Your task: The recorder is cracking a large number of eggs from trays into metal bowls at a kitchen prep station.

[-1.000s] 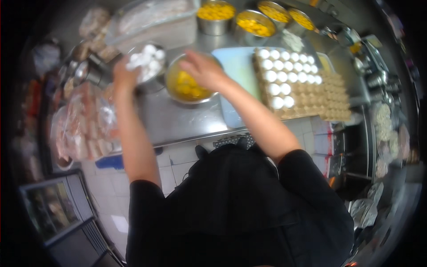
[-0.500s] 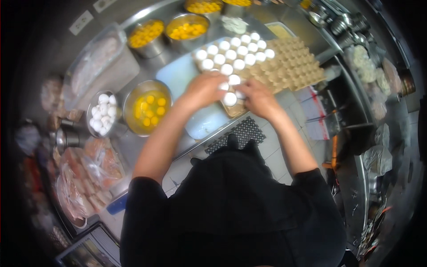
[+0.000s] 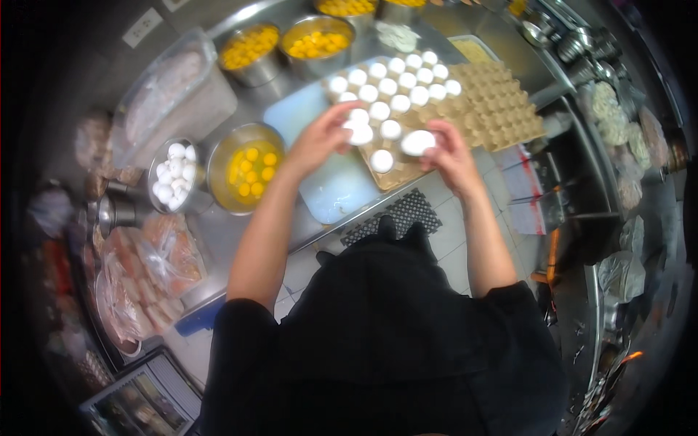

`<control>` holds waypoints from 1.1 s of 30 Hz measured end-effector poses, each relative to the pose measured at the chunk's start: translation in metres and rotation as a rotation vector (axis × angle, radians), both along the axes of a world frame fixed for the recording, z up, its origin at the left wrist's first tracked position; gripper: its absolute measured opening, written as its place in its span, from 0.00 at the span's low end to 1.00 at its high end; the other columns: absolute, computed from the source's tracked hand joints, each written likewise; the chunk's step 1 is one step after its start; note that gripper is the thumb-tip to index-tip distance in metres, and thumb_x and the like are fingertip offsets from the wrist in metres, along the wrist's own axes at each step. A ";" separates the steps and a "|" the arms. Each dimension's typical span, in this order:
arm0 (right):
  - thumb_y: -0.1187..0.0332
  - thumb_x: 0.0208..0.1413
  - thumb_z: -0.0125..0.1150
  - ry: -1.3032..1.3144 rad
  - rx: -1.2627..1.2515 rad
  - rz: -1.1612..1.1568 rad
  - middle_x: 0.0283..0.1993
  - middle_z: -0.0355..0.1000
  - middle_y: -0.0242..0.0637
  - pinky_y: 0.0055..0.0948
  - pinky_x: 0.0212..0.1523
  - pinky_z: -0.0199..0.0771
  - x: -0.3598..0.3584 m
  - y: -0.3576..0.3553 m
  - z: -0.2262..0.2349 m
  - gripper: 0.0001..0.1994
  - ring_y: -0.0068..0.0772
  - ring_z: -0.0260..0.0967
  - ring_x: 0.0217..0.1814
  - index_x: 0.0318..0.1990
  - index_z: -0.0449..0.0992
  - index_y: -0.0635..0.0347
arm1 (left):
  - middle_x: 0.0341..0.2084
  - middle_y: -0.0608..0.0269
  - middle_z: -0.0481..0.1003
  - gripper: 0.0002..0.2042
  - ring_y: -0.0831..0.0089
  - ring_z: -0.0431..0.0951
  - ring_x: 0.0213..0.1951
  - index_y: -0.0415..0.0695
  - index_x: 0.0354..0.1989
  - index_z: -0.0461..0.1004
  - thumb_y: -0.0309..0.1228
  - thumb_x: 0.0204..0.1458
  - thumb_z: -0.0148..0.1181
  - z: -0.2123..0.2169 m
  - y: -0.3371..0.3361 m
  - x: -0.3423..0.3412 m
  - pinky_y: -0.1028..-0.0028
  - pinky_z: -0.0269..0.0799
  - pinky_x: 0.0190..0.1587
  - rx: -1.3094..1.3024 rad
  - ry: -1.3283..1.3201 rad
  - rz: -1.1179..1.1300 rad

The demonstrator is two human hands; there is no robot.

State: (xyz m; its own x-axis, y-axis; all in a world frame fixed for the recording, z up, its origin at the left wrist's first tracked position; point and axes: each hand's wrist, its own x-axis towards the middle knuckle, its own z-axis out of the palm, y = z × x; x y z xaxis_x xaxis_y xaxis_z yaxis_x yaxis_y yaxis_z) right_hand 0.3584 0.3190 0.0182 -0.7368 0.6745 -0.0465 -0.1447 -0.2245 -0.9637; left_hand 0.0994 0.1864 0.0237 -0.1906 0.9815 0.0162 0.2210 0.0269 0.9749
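Note:
My left hand [image 3: 323,138] reaches over the near end of a brown cardboard egg tray [image 3: 494,109] and closes on a white egg [image 3: 359,134]. My right hand [image 3: 445,151] holds another white egg [image 3: 418,142] just above the same tray edge. Several white eggs [image 3: 396,83] fill the left half of the tray; its right half is bare. A lone egg [image 3: 382,160] sits at the tray's near corner. To the left stands a steel bowl of yolks [image 3: 247,171], and beside it a smaller bowl of white eggshells [image 3: 171,179].
A pale blue cutting board [image 3: 320,185] lies under the tray on the steel counter. Two steel pots of yolks [image 3: 251,47] [image 3: 316,43] stand at the back. Clear bags of meat [image 3: 153,265] lie at the left. A black floor mat [image 3: 400,214] lies below the counter edge.
A second ago my hands were at the yolk bowl and shell bowl. They moved right to the egg tray, and each has lifted an egg.

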 end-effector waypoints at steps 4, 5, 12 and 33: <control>0.74 0.50 0.64 0.163 -0.198 0.286 0.48 0.71 0.39 0.30 0.40 0.78 -0.015 -0.043 0.009 0.28 0.33 0.72 0.43 0.60 0.63 0.56 | 0.48 0.61 0.70 0.23 0.75 0.73 0.44 0.46 0.57 0.67 0.21 0.50 0.58 -0.005 -0.068 -0.009 0.74 0.72 0.43 0.026 -0.736 0.104; 0.72 0.51 0.65 0.100 -0.097 0.343 0.50 0.70 0.39 0.31 0.42 0.78 -0.022 -0.056 0.004 0.27 0.35 0.73 0.46 0.58 0.63 0.57 | 0.48 0.61 0.70 0.22 0.75 0.72 0.45 0.46 0.54 0.67 0.22 0.48 0.59 -0.012 -0.085 -0.004 0.74 0.72 0.44 0.016 -0.595 0.189; 0.68 0.54 0.65 -0.363 0.799 0.232 0.49 0.72 0.45 0.34 0.47 0.75 -0.096 -0.116 -0.045 0.22 0.41 0.72 0.50 0.54 0.67 0.61 | 0.45 0.51 0.70 0.23 0.57 0.73 0.47 0.42 0.50 0.66 0.34 0.48 0.67 -0.077 -0.136 0.042 0.64 0.71 0.45 -0.177 0.455 0.524; 0.62 0.52 0.66 -0.288 0.446 0.500 0.42 0.76 0.37 0.26 0.43 0.74 -0.219 -0.124 -0.006 0.23 0.28 0.74 0.41 0.56 0.72 0.58 | 0.17 0.70 0.67 0.18 0.84 0.58 0.12 0.47 0.36 0.68 0.50 0.64 0.45 -0.041 -0.144 -0.045 0.82 0.51 0.13 0.005 -0.941 0.637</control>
